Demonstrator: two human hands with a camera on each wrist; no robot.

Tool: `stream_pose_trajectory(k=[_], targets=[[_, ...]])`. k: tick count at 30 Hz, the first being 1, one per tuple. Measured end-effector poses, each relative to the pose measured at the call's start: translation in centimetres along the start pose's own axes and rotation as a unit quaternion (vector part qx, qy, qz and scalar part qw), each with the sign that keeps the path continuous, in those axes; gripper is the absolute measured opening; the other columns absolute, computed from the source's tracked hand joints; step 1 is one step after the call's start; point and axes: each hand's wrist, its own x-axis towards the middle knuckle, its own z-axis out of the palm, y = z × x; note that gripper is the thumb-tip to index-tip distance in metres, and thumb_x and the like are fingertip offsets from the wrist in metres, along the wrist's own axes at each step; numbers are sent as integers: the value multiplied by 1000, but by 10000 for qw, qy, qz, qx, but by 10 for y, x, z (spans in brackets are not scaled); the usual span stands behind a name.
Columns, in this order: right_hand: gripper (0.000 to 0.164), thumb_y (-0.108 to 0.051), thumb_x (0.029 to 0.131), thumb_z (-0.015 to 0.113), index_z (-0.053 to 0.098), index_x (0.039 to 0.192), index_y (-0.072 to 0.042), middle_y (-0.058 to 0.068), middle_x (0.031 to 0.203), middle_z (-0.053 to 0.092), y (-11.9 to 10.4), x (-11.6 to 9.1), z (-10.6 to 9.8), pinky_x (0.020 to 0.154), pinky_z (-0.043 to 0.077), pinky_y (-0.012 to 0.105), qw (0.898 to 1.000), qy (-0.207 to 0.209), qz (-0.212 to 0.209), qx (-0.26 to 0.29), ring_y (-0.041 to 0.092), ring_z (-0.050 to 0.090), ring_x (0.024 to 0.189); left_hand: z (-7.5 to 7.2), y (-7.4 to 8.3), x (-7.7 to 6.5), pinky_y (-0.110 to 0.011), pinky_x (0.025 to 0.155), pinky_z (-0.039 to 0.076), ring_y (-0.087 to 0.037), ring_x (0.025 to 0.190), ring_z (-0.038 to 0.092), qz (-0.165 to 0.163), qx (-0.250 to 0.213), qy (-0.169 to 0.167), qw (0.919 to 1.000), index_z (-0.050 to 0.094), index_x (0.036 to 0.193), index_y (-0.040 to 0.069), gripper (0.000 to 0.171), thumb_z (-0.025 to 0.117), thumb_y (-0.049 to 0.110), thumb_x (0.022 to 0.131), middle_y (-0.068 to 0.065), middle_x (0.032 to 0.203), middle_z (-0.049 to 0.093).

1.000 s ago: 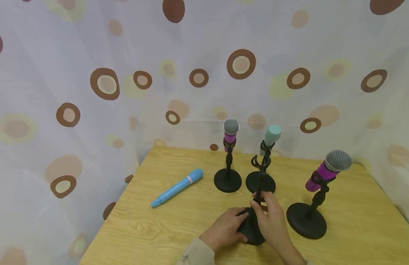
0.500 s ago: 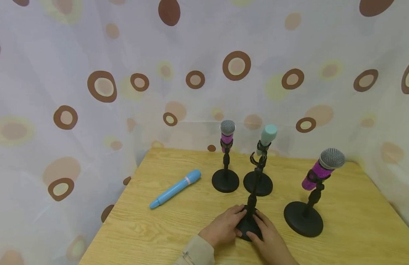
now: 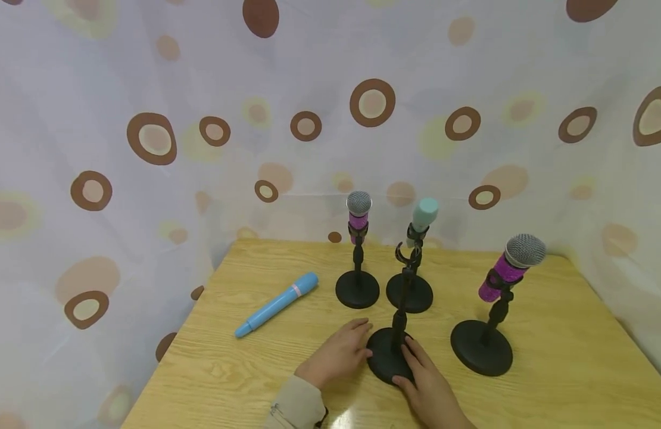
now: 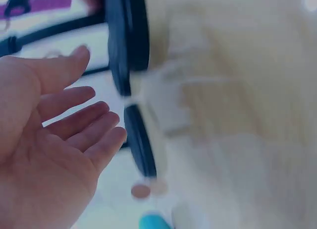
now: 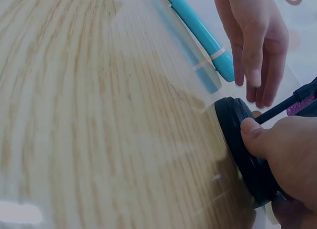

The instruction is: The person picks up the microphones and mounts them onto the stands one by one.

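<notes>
A black microphone stand [image 3: 386, 357] with an unfilled clip [image 3: 407, 255] at its top stands upright near the front of the table. My right hand [image 3: 429, 384] holds the right side of its round base, thumb at the front edge and fingers near the pole. In the right wrist view that thumb lies on top of the base [image 5: 242, 147]. My left hand [image 3: 338, 351] is just left of the base, fingers extended. The left wrist view shows this hand [image 4: 54, 125] with nothing in it, apart from the base [image 4: 130, 35].
Behind stand a purple microphone [image 3: 358, 217] and a mint-green one [image 3: 425, 213], each on a black stand. Another purple microphone [image 3: 510, 262] stands on the right. A blue microphone [image 3: 277, 305] lies on the wooden table [image 3: 202, 369] at left. A spotted curtain [image 3: 320, 155] hangs behind.
My right hand has come down from the pole to the base. The left hand has let go of the base and drawn left. The stand has shifted slightly.
</notes>
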Motion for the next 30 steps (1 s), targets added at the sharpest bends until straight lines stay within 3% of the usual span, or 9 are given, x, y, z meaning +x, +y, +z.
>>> stream_pose_trajectory(k=[3,7,12,15,21,30], targets=[[63,-29,92,70,50,141,5,19,157,34,-1,1,0,107,44,54,10000,-17,-7,-30,40,42,140,-17,-18,-6,-40,109,46,-29,137,48,-33,2,440,9990,49,142,0,47,60,18,100,-16,148,48],[64,-31,93,69,49,142,5,18,158,33,-1,1,0,108,43,54,10000,-74,-2,-23,40,41,141,-37,-42,-17,-47,109,45,-37,136,47,-353,-189,900,9951,49,140,-4,43,57,12,101,-22,146,47],[63,-31,92,69,50,141,5,18,158,34,0,1,-1,107,44,53,10000,-19,-44,-70,39,42,141,-57,-65,-27,-53,108,44,-43,134,47,-829,-97,1558,9843,50,137,-7,41,58,6,99,-26,144,48],[63,-30,91,70,51,140,5,19,157,35,0,2,1,106,45,53,9999,19,-81,-91,40,43,140,-65,-77,-31,-55,107,45,-45,131,49,-1137,199,1811,9767,51,135,-8,41,60,5,97,-28,141,50],[63,-29,91,71,51,140,5,18,157,35,0,2,4,106,45,53,9999,-42,-34,-97,39,44,139,-67,-98,-37,-57,97,51,-47,118,58,-1631,1146,1979,9597,57,126,-9,37,66,6,93,-30,129,58],[62,-29,92,70,51,141,4,18,157,35,-3,0,-1,106,44,54,10000,-33,30,-74,39,43,140,-59,-109,-37,-54,81,56,-42,104,62,-1937,1283,2013,9516,61,118,-5,30,69,5,90,-25,120,61]])
